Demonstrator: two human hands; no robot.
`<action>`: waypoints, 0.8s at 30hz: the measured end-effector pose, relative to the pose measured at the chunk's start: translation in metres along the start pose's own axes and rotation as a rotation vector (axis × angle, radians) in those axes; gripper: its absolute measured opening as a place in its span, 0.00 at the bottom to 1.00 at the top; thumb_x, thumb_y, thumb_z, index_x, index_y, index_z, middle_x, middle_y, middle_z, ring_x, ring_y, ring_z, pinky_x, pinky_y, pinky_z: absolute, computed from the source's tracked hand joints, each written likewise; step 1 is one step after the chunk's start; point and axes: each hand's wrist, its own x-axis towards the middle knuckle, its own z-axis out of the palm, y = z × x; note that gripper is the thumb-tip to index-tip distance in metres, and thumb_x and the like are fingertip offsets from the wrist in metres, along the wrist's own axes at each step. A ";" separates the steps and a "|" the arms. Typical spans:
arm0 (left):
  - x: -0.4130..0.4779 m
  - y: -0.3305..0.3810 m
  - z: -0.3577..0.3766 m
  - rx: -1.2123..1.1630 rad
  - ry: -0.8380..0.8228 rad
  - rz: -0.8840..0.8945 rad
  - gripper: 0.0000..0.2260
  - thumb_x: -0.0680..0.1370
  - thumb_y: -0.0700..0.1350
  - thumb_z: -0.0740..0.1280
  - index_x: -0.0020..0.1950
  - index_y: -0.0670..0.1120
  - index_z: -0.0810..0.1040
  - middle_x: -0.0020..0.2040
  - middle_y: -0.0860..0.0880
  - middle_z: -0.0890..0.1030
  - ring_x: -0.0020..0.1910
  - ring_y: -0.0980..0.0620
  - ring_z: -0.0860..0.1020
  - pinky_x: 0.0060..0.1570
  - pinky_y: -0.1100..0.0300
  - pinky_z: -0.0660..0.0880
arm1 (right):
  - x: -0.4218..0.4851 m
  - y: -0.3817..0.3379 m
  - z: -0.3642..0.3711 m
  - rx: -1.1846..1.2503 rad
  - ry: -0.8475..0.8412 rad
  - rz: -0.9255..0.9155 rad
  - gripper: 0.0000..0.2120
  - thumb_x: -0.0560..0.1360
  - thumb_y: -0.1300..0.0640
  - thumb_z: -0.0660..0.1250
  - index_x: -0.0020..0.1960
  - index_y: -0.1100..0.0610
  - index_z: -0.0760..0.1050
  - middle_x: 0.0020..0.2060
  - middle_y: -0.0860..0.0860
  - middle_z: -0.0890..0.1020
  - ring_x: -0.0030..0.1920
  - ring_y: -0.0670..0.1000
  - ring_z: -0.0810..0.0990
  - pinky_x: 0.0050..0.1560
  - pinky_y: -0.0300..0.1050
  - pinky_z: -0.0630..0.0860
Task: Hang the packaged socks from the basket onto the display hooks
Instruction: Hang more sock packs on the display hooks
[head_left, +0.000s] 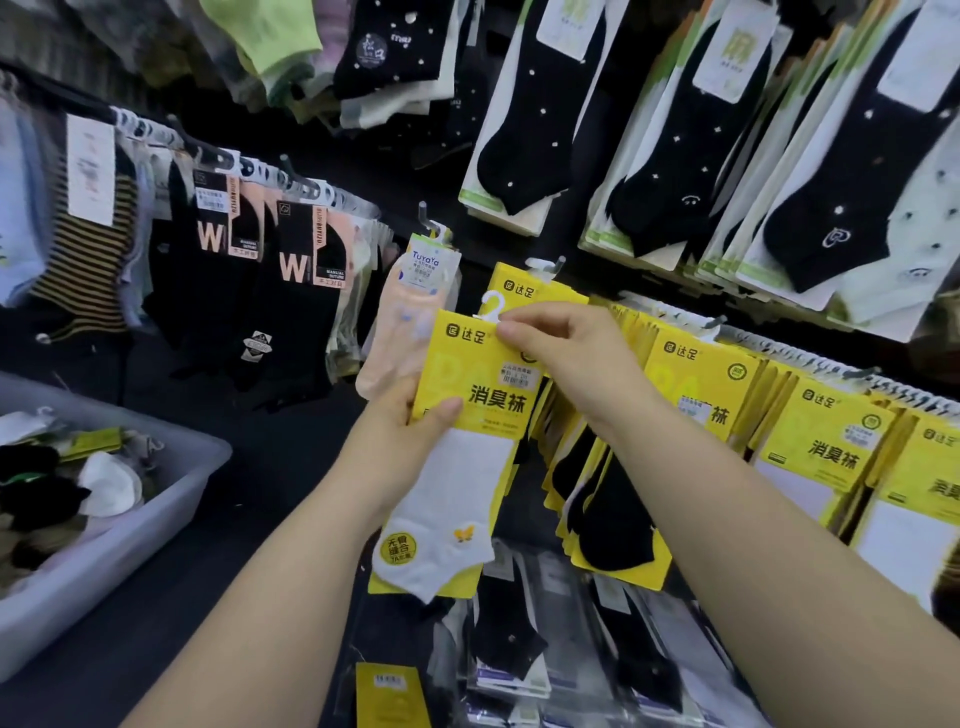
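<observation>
Sock pack (491, 410) held upright: left hand (408, 423) grips its left edge, right hand (566, 353) pinches its top.

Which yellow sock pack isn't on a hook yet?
The yellow-carded white-sock pack, held by left hand and right hand; the yellow packs behind it hang on hooks.

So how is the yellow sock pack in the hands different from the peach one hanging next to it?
The yellow pack holds a white sock with a butterfly; the peach pack holds a peach sock. The yellow pack's card is big and yellow; the peach pack's label is small and pale. The left hand and right hand hold the yellow pack; the peach pack hangs on a display hook. Both have plastic hangers on top.
</observation>
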 end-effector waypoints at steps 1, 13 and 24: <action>0.000 0.000 0.002 0.000 -0.003 -0.004 0.08 0.79 0.46 0.65 0.56 0.54 0.79 0.50 0.56 0.84 0.52 0.54 0.81 0.58 0.49 0.76 | -0.001 0.001 -0.003 0.023 0.000 0.004 0.04 0.72 0.56 0.72 0.40 0.48 0.82 0.36 0.41 0.84 0.38 0.36 0.81 0.37 0.27 0.74; 0.002 -0.010 0.015 0.044 -0.023 -0.027 0.19 0.78 0.42 0.66 0.68 0.52 0.69 0.59 0.58 0.76 0.58 0.59 0.75 0.44 0.69 0.71 | 0.031 0.009 -0.036 0.020 0.315 0.118 0.08 0.74 0.56 0.69 0.37 0.47 0.81 0.36 0.43 0.83 0.40 0.41 0.82 0.38 0.35 0.75; 0.005 -0.031 0.020 0.126 -0.068 -0.070 0.19 0.78 0.40 0.65 0.58 0.64 0.66 0.39 0.76 0.75 0.39 0.83 0.70 0.35 0.82 0.67 | 0.064 0.035 -0.007 -0.098 0.511 0.146 0.09 0.73 0.55 0.71 0.52 0.55 0.80 0.41 0.45 0.79 0.27 0.33 0.75 0.28 0.27 0.69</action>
